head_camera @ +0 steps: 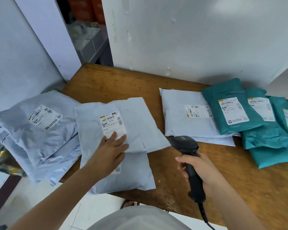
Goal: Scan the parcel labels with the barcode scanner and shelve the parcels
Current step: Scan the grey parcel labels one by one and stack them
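A pale grey parcel (136,123) with a white label (112,124) lies on top of another grey parcel (131,173) at the table's front left. My left hand (112,147) rests flat on its lower edge, fingertips touching the label. My right hand (200,170) grips the handle of a black corded barcode scanner (184,144), whose head points toward that parcel. Another grey parcel (181,112) lies mid-table, and several teal parcels (231,112) overlap at the right.
A heap of grey parcels (35,130) hangs over the wooden table (116,83) at its left edge. White walls stand behind and to the left. A gap at the back shows a shelf with boxes (88,42). The scanner's cable (204,214) trails toward me.
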`<action>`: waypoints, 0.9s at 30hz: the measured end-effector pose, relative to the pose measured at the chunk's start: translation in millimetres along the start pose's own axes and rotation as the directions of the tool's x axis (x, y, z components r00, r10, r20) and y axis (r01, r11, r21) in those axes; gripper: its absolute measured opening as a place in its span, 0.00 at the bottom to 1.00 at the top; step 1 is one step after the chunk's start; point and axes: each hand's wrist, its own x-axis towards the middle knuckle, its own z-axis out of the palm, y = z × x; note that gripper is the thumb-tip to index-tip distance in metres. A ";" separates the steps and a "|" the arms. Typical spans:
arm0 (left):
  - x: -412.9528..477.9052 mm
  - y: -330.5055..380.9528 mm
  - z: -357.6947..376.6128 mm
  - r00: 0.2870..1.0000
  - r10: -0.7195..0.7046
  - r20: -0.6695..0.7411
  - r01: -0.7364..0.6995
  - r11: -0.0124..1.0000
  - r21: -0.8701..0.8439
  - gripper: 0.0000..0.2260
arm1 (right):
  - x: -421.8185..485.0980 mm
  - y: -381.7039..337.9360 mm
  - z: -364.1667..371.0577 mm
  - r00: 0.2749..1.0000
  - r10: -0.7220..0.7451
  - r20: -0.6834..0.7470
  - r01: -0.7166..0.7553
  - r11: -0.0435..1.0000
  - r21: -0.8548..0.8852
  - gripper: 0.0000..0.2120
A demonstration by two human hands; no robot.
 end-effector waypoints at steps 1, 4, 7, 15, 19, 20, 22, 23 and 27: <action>-13.4 -6.3 5.2 0.998 -0.014 -0.063 0.010 0.998 -0.061 0.14 | 1.0 -0.2 2.2 1.000 -0.002 0.011 0.002 1.000 -0.004 0.07; -57.3 -8.5 20.4 0.987 -0.068 -0.148 0.059 0.996 -0.065 0.12 | 4.7 -0.8 10.7 0.999 -0.007 0.051 0.008 1.000 -0.021 0.06; -88.7 11.9 29.2 0.989 -0.082 -0.125 0.081 0.997 -0.019 0.13 | 7.8 -1.2 18.3 0.996 -0.015 0.092 0.020 0.998 -0.057 0.06; -86.4 39.3 -8.0 0.951 -0.224 -0.215 0.111 0.892 -0.438 0.11 | 6.7 -6.9 18.0 0.991 -0.044 0.123 0.058 0.992 -0.109 0.06; -11.4 53.3 -23.7 0.907 -0.369 -0.202 0.223 0.828 -0.515 0.12 | 0.0 -10.7 1.1 0.995 -0.060 0.081 0.066 0.995 -0.070 0.04; 12.6 57.8 -23.2 0.919 -0.359 -0.161 0.242 0.838 -0.489 0.12 | -2.4 -10.4 -4.2 0.996 -0.062 0.065 0.066 0.996 -0.056 0.04; 61.2 72.5 -20.4 0.950 -0.298 -0.091 0.230 0.868 -0.440 0.14 | -8.6 -8.1 -17.4 0.997 -0.074 0.035 0.076 0.997 -0.034 0.04; 84.9 81.3 -18.2 0.960 -0.276 -0.046 0.227 0.865 -0.447 0.15 | -12.1 -6.6 -25.3 0.997 -0.081 0.018 0.081 0.996 -0.023 0.04; 168.5 107.6 0.8 0.924 -0.311 0.223 0.378 0.647 -0.662 0.17 | -28.0 5.4 -61.1 0.993 -0.065 -0.103 0.071 0.996 0.060 0.04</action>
